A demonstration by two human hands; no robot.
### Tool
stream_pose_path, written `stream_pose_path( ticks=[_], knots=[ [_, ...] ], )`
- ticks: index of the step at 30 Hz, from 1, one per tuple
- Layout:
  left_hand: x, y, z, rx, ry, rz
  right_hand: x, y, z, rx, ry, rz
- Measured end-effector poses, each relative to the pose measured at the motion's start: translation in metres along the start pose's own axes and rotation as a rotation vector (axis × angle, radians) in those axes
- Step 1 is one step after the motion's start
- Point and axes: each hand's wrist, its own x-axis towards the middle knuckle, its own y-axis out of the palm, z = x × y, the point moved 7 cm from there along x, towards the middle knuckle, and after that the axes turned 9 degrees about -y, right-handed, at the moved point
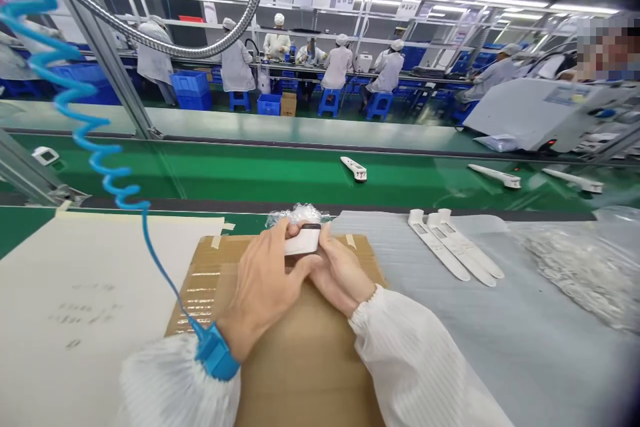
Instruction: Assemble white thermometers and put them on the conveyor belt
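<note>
Between both hands, above a brown cardboard sheet [300, 360], is a small white plastic part [301, 243] with a dark upper edge; its exact kind I cannot make out. My left hand [267, 280] is closed around its left side, a blue coiled-cord wrist strap [216, 350] on the wrist. My right hand [340, 267] grips the right end, thumb near the dark edge. Fingers cover much of the part. Just behind the hands lies crumpled clear plastic [300, 213].
Long white casings [447, 247] lie on the grey mat to the right, beside a plastic bag of small white pieces [585, 267]. Behind runs a green conveyor belt [250, 173] carrying several white parts [355, 169]. The blue coiled cord [100, 123] hangs at left. Co-workers sit farther back.
</note>
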Motion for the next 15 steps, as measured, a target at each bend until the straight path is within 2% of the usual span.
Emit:
stream_pose_path(
  ticks=[2, 4, 8, 11, 13, 15],
  knots=[
    [-0.004, -0.005, -0.008, -0.039, 0.096, -0.083, -0.004, 0.003, -0.006, -0.025, -0.005, -0.030],
    [-0.007, -0.007, -0.017, -0.032, 0.176, -0.108, -0.008, 0.004, -0.008, -0.036, -0.031, -0.089],
    [-0.008, -0.009, -0.022, -0.098, 0.202, -0.099, -0.010, 0.004, -0.009, -0.054, -0.026, -0.134],
    [-0.001, -0.001, -0.009, -0.074, 0.109, 0.046, -0.006, -0.006, -0.007, -0.073, -0.022, -0.168],
    [0.010, 0.005, 0.012, -0.026, -0.016, 0.212, -0.002, -0.021, -0.003, -0.122, -0.073, -0.248],
    [0.027, 0.005, 0.038, -0.069, -0.175, 0.375, 0.000, -0.036, 0.001, -0.184, -0.116, -0.336]
  ],
)
